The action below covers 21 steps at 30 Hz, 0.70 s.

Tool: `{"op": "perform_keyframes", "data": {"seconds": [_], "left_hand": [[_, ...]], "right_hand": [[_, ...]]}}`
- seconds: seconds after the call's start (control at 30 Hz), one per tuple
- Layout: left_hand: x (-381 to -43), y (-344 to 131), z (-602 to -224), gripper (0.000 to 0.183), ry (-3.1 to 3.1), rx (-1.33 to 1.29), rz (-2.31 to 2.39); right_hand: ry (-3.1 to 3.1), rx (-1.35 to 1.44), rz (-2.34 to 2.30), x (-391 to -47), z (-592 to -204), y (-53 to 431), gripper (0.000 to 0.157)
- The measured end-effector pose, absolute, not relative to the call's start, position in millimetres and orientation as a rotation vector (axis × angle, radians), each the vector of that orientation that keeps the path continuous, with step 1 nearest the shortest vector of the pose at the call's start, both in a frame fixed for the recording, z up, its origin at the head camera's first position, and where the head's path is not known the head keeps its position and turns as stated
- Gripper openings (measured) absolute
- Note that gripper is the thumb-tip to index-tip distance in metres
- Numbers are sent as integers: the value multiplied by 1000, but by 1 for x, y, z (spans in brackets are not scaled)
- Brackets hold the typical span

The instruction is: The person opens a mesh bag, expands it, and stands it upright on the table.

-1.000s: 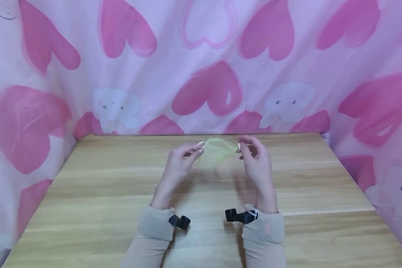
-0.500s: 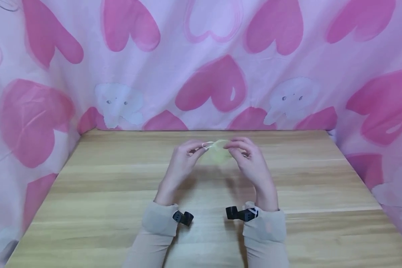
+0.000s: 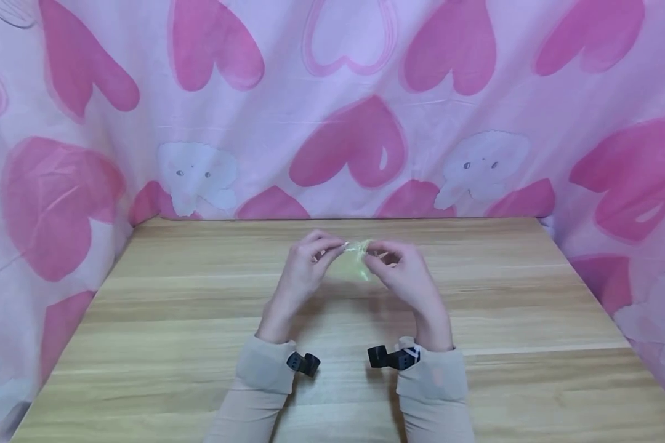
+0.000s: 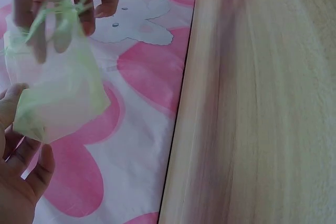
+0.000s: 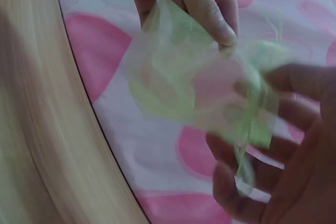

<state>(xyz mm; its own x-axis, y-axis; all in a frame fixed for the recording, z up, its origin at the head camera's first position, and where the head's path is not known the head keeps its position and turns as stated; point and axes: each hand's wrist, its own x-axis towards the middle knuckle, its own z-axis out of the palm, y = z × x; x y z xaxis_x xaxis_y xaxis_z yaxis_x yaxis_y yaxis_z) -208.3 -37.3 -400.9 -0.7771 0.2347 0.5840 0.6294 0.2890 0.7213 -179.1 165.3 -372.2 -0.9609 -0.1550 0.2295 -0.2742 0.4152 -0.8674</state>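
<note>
A sheer pale yellow-green drawstring bag (image 3: 352,263) is held between both hands above the far part of the table. My left hand (image 3: 303,263) pinches its fabric between thumb and fingers; the left hand (image 4: 22,166) shows at the bag's lower corner in the left wrist view. The right hand (image 3: 404,269) is at the gathered mouth, thumb and fingers round its edge. In the right wrist view the right hand (image 5: 294,145) is blurred, with some fingertips seen through the mesh and a thin drawstring (image 5: 242,161) hanging over its fingers.
The wooden table (image 3: 199,357) spreads beneath both forearms. A pink curtain (image 3: 266,141) with hearts and pale animal figures stands behind it and along both sides. A black wrist camera (image 3: 305,363) is strapped to the left sleeve, another black camera (image 3: 385,357) to the right.
The right hand has left the bag's right drawstring loop and moved left onto its mouth. The bag, earlier stretched between the hands, is now bunched; the left hand has shifted slightly.
</note>
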Motion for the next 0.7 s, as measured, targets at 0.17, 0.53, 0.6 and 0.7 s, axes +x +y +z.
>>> {"op": "perform_keyframes", "data": {"seconds": [0.17, 0.53, 0.6, 0.7], "left_hand": [[-208, -37, -401, 16, -2219, -767, -1479], [-197, -24, -389, 32, -2266, -679, -1082], [-195, -21, -387, 34, -2260, -736, -970], [-191, -17, -387, 34, -2266, -836, -809]], "right_hand": [[-2566, 486, 1621, -178, -373, 163, 23], [-2556, 341, 1243, -179, -369, 156, 29], [-2562, 337, 1152, -179, -369, 155, 29], [-2567, 371, 1062, -179, -370, 154, 28]]}}
